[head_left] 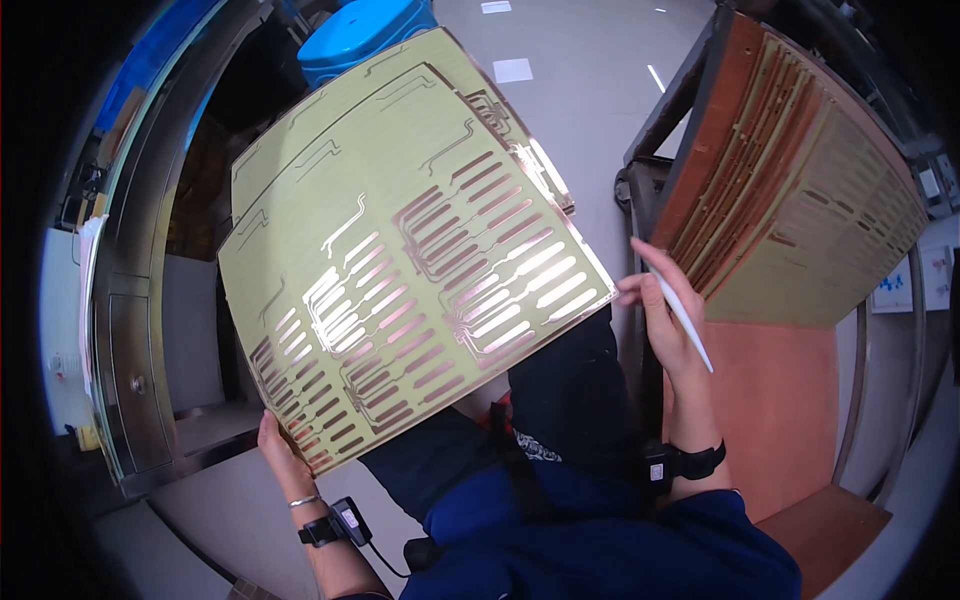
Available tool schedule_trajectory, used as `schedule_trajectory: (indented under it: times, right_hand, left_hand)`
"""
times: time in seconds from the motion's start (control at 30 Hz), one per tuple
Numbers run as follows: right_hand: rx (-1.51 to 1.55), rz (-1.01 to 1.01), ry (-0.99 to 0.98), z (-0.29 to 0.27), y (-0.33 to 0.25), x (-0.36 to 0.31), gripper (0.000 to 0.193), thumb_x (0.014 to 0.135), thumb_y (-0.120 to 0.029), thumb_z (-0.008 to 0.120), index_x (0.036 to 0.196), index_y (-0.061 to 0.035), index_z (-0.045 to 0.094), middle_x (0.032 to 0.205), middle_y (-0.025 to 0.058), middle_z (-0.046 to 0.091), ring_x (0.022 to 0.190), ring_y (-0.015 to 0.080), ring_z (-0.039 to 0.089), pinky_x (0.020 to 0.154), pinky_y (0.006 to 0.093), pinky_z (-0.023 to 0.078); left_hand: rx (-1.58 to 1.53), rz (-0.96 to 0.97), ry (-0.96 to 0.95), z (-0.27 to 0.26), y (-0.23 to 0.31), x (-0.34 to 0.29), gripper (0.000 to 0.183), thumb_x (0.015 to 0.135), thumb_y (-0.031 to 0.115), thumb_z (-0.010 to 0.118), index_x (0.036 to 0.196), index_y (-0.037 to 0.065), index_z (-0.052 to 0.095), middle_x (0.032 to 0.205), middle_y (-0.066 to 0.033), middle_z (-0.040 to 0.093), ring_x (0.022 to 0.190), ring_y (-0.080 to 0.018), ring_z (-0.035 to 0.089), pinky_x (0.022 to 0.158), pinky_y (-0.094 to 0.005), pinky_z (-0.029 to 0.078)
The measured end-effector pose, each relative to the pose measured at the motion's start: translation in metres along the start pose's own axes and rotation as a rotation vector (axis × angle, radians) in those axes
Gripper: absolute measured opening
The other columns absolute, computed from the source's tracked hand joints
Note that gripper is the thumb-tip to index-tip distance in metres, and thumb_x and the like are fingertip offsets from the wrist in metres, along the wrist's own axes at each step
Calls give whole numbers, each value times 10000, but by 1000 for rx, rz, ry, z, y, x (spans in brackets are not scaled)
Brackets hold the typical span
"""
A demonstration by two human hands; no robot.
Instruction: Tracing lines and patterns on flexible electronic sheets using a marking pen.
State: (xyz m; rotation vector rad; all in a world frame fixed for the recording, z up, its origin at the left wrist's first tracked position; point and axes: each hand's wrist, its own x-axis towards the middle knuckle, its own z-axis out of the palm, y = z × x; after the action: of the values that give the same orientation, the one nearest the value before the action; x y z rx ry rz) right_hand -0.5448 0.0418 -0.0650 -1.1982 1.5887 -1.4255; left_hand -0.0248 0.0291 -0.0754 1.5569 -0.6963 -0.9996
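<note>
Left hand [278, 450] grips my big yellow-green sheet [400, 260] by its lower corner, tilted up over my lap; right hand [665, 320] pinches a white stick [685, 320] just right of it.

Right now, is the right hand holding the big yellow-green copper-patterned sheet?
No, the right hand holds a thin white stick; the left hand holds the sheet.

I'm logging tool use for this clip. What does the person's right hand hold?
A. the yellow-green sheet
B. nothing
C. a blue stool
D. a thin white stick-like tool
D: the right hand pinches a thin white stick-like tool, while the left hand holds the yellow-green circuit sheet.
</note>
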Motion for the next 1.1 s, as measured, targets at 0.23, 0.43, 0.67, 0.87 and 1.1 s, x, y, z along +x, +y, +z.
schedule_trajectory:
  times: [0.23, 0.43, 0.67, 0.87, 1.1]
  right_hand:
    - [-215, -286, -76, 15, -19, 9, 153, 834, -95, 632, 948, 4, 654, 832, 114, 638, 720, 171, 610, 643, 262, 476]
    - [-256, -277, -29, 31, -19, 11, 106, 768, -43, 669, 843, 1, 609, 788, 92, 622, 688, 160, 606, 609, 256, 476]
    - [-341, -332, -51, 36, -15, 14, 111, 751, -32, 676, 797, -5, 579, 754, 99, 613, 630, 192, 594, 561, 271, 470]
    - [-333, -323, 4, 38, -15, 18, 116, 742, -16, 675, 784, -15, 566, 750, 101, 608, 621, 205, 590, 559, 281, 469]
    - [-331, -368, -10, 38, -17, 18, 120, 738, 6, 668, 787, -10, 560, 752, 100, 603, 635, 196, 600, 566, 269, 476]
  left_hand:
    - [91, 1, 36, -3, -1, -2, 332, 989, 254, 433, 1080, -32, 575, 1002, -96, 649, 839, -149, 634, 749, -281, 525]
    - [80, -5, 54, -1, -1, -3, 276, 994, 231, 443, 1027, -12, 570, 961, -78, 652, 820, -129, 623, 737, -269, 511]
    - [93, 0, 61, 2, 0, -4, 279, 999, 232, 427, 1044, -12, 556, 988, -75, 640, 844, -129, 616, 752, -274, 506]
    - [90, 6, 87, 1, -1, -5, 277, 1000, 236, 430, 1041, -8, 555, 984, -76, 640, 840, -132, 614, 754, -280, 506]
    - [60, 17, 70, 0, -2, -5, 276, 1000, 232, 433, 1040, -12, 556, 985, -80, 641, 846, -136, 617, 754, -283, 510]
